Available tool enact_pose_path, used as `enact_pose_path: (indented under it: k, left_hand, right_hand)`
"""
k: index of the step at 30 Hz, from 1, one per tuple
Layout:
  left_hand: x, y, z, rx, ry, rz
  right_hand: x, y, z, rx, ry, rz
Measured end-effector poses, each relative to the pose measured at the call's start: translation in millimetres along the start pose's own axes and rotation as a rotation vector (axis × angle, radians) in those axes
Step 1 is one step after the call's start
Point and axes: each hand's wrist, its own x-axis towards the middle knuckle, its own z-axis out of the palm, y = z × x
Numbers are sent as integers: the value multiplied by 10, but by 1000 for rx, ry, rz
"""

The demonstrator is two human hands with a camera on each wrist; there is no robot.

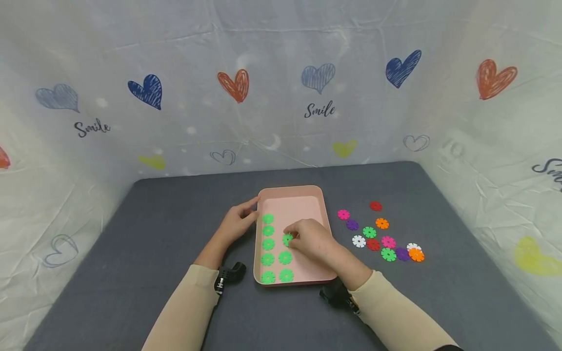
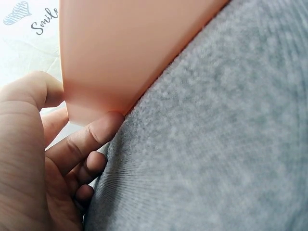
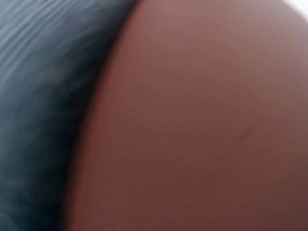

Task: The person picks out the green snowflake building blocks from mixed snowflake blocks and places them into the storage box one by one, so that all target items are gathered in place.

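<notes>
A pink rectangular tray [image 1: 303,200] lies on the dark cloth. My left hand [image 1: 237,223] holds its left edge; in the left wrist view the fingers [image 2: 94,137] are bent against the tray's wall [image 2: 130,48]. Over the middle of the tray, my right hand [image 1: 313,239] pinches a green notched disc [image 1: 287,239] between thumb and fingertips, low over the tray floor. Several matching green discs [image 1: 268,243] form a column along the tray's left side. Two more, including a green disc [image 1: 285,257], sit below the pinched one. A blurred brownish surface fills most of the right wrist view, hiding the fingers.
Right of the tray, loose notched discs are scattered on the grey cloth [image 1: 184,204]: red [image 1: 375,205], orange [image 1: 382,223], purple [image 1: 352,224], white [image 1: 358,241], pink [image 1: 344,214] and green [image 1: 388,254]. A pale curtain [image 1: 272,117] printed with hearts hangs behind the table.
</notes>
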Motion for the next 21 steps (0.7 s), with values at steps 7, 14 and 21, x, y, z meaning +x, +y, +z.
enact_pose_path:
  k: [7,14,21]
  left_hand:
    - [16,-4,22,-13,-12,8]
    - [9,-10,9,-15,-7,1]
    - [-4,-17,-1,-32,-23,2]
  right_hand:
    - [9,100,98,-119,-33,-104]
    - [0,87,-311,-91,19,-67]
    - [-215,416,-1035,-119,22,195]
